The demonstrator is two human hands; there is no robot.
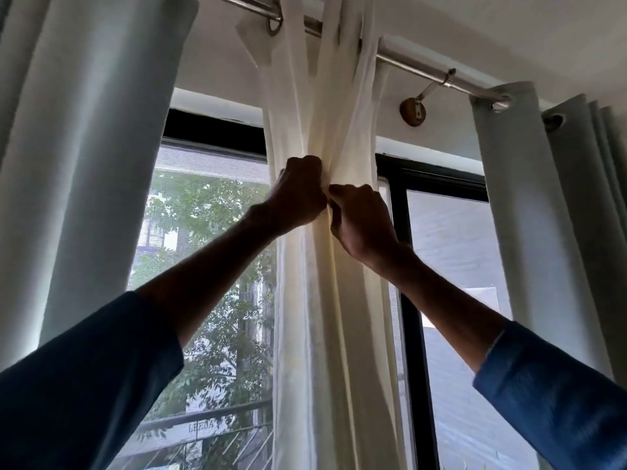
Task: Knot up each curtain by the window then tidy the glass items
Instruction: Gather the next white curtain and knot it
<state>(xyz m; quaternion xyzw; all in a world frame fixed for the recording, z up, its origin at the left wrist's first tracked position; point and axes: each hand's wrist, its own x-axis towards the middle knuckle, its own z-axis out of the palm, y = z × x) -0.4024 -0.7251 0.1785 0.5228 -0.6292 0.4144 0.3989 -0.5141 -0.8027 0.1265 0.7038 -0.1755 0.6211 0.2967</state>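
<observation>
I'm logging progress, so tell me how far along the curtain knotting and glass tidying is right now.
Done: nothing visibly; no curtain shows a knot. In hand: the left hand and right hand both grip the bunched cream curtain. Left: knotting it, then the left grey curtain and right grey curtain, which hang loose. No glass items are in view.

The thin cream-white cloth curtain [325,300] looks soft, matt and half sheer, creased into fine folds. The pale grey-green cloth curtains at left [84,164] and right [509,215] are thicker, smooth and opaque, with dull metal eyelet rings [553,121]. The round silver metal curtain rod [407,61] is smooth with a satin shine, its round brown wooden wall mount [412,112] slightly glossy, the black window frame [412,317] matt, a fine grey mesh screen [210,205] covers the left pane, and the blue cloth sleeves [559,401] look softly textured.
</observation>
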